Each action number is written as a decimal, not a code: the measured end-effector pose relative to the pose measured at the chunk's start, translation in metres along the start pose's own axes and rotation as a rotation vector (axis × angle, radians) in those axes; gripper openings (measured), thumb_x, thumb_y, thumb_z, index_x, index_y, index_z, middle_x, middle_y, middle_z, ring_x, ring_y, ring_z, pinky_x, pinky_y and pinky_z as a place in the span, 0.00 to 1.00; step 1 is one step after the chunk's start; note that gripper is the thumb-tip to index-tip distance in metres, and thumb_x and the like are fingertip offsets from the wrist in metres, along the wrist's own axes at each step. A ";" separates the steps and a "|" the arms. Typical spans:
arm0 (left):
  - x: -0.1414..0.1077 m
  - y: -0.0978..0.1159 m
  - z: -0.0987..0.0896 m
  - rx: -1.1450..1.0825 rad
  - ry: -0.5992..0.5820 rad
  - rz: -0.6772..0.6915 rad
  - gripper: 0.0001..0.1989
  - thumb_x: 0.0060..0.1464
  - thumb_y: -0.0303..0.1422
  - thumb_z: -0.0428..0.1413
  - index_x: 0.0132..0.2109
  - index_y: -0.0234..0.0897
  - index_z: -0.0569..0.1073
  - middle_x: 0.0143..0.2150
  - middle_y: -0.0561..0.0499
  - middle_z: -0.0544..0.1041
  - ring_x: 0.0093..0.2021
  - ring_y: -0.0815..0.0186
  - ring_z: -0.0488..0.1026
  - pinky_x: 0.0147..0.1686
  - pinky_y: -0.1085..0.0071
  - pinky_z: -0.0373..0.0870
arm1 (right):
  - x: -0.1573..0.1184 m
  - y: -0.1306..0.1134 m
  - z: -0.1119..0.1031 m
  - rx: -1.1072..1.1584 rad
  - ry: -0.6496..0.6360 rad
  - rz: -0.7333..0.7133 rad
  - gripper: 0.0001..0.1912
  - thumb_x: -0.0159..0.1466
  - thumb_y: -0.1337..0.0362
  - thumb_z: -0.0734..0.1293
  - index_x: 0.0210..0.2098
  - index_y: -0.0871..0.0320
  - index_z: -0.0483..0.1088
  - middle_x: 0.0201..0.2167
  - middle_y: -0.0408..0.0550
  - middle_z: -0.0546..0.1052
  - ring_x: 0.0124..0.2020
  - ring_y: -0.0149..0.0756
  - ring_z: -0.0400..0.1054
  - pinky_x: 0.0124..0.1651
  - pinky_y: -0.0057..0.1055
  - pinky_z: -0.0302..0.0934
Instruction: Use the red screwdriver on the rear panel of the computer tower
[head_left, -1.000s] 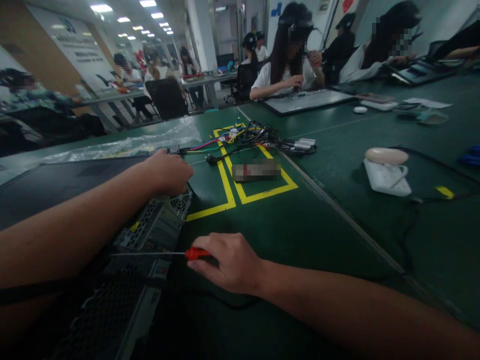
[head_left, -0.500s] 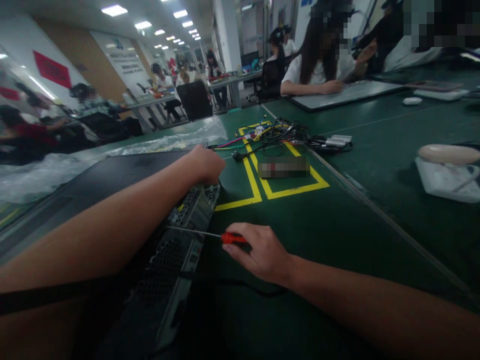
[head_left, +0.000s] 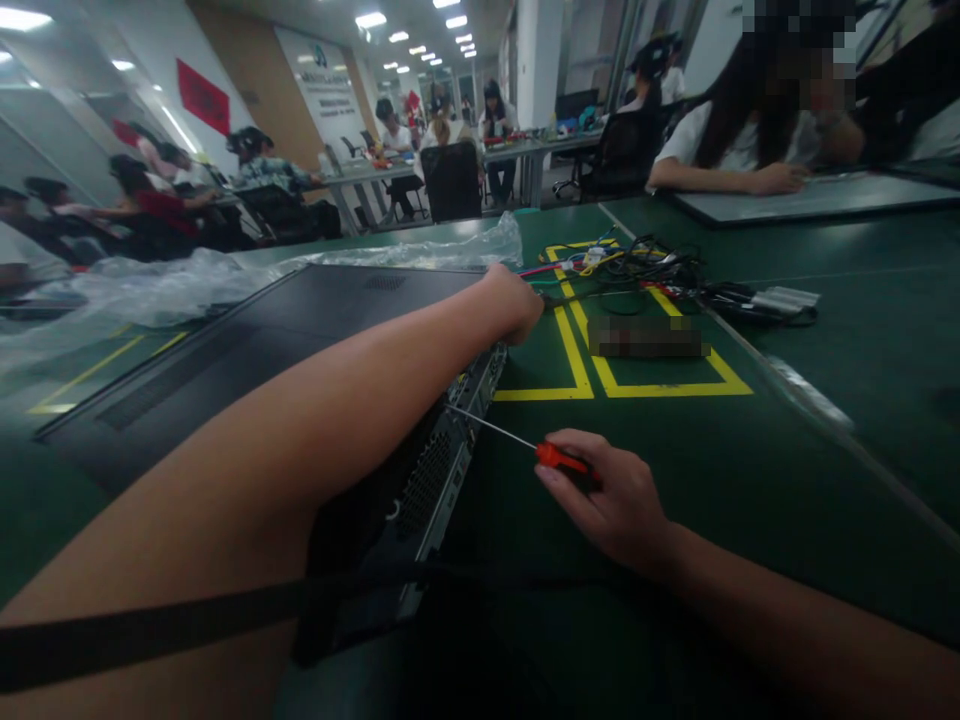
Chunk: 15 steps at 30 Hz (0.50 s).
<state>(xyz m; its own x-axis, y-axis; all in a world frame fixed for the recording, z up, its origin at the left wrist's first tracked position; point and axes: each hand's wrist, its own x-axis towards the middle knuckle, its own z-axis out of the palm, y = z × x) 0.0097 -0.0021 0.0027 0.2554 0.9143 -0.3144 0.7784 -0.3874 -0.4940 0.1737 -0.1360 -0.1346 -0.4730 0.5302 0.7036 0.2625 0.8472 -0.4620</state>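
Note:
A black desktop computer case point(head_left: 300, 320) lies flat on the green table, its perforated metal back panel point(head_left: 427, 480) facing right. My left hand point(head_left: 517, 305) is curled over the far back corner of the case; its fingertips are hidden. The left forearm stretches across the case top. In my right hand point(head_left: 619, 500) is a screwdriver point(head_left: 559, 458) with a red handle, pinched between thumb and fingers. Its thin shaft points left, and the tip meets the back panel near the middle; the exact contact spot is too dark to make out.
Beyond my left hand lies a tangle of cables point(head_left: 660, 262), near yellow tape point(head_left: 675, 390) and a blurred-out object point(head_left: 649, 337). Clear plastic wrap point(head_left: 187, 280) lies behind the case. A black strap point(head_left: 187, 620) crosses the foreground. A person point(head_left: 750, 150) sits across the table.
My view has swung left, so the scene sits further right. My left hand stays at the case corner. My right hand keeps the screwdriver against the back panel, its shaft now sloping more.

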 end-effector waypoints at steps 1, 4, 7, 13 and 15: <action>0.001 0.000 0.000 -0.014 -0.009 -0.018 0.35 0.46 0.32 0.62 0.64 0.40 0.72 0.57 0.38 0.79 0.56 0.44 0.73 0.57 0.45 0.66 | 0.000 -0.001 0.000 0.002 0.005 0.002 0.12 0.68 0.64 0.68 0.51 0.55 0.68 0.37 0.47 0.82 0.34 0.37 0.79 0.38 0.31 0.73; 0.003 -0.001 -0.001 -0.047 -0.016 -0.038 0.35 0.45 0.32 0.64 0.63 0.40 0.73 0.58 0.40 0.78 0.58 0.43 0.71 0.61 0.44 0.62 | 0.001 -0.003 0.000 -0.004 0.021 0.030 0.12 0.68 0.64 0.68 0.50 0.53 0.68 0.38 0.46 0.82 0.34 0.38 0.80 0.37 0.31 0.74; 0.003 -0.001 -0.001 -0.035 -0.021 -0.034 0.37 0.45 0.33 0.65 0.64 0.40 0.71 0.59 0.40 0.77 0.60 0.41 0.69 0.62 0.43 0.61 | 0.001 -0.004 -0.001 -0.002 0.032 0.035 0.12 0.67 0.64 0.68 0.50 0.53 0.68 0.37 0.46 0.82 0.33 0.38 0.80 0.35 0.31 0.75; -0.004 0.002 -0.006 -0.016 -0.040 -0.062 0.32 0.50 0.34 0.62 0.63 0.38 0.73 0.60 0.40 0.76 0.61 0.44 0.69 0.64 0.46 0.60 | 0.000 -0.004 -0.001 -0.018 0.036 0.013 0.12 0.68 0.63 0.68 0.50 0.53 0.67 0.37 0.47 0.82 0.33 0.38 0.80 0.35 0.30 0.75; -0.005 0.003 -0.007 -0.007 -0.051 -0.066 0.30 0.50 0.34 0.62 0.62 0.38 0.74 0.60 0.40 0.76 0.61 0.44 0.70 0.63 0.47 0.60 | 0.000 -0.004 -0.001 -0.027 0.035 0.007 0.11 0.69 0.63 0.68 0.50 0.53 0.66 0.36 0.47 0.82 0.33 0.38 0.80 0.35 0.30 0.75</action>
<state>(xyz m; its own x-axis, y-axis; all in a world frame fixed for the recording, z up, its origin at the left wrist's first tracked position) 0.0148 -0.0068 0.0084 0.1740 0.9307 -0.3218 0.7968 -0.3251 -0.5094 0.1738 -0.1394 -0.1320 -0.4417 0.5362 0.7192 0.2885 0.8440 -0.4521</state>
